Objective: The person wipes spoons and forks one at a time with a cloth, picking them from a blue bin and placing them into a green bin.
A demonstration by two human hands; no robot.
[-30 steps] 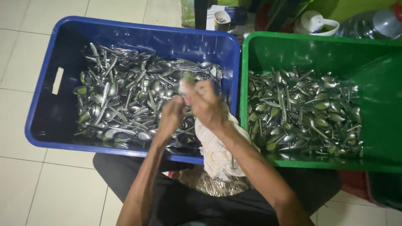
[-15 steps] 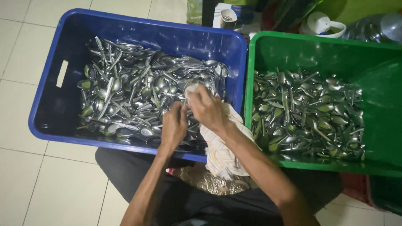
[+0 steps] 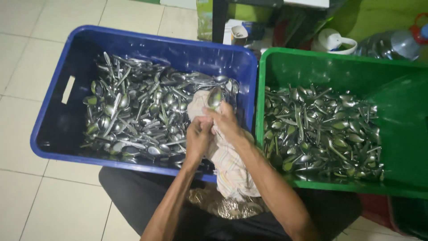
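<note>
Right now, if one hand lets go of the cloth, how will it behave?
The cloth is probably floppy: it drapes over the blue crate rim toward the lap. It seems light. The spoon could slip out, being smooth metal.

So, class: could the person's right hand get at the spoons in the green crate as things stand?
Probably yes: the green crate is open-topped beside the right hand, its spoons uncovered. But that hand is busy with a cloth and spoon.

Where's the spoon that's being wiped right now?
In the head view, the spoon sticks up from the cloth held by both hands, left hand and right hand, over the blue crate's right end, beside the green crate.
</note>
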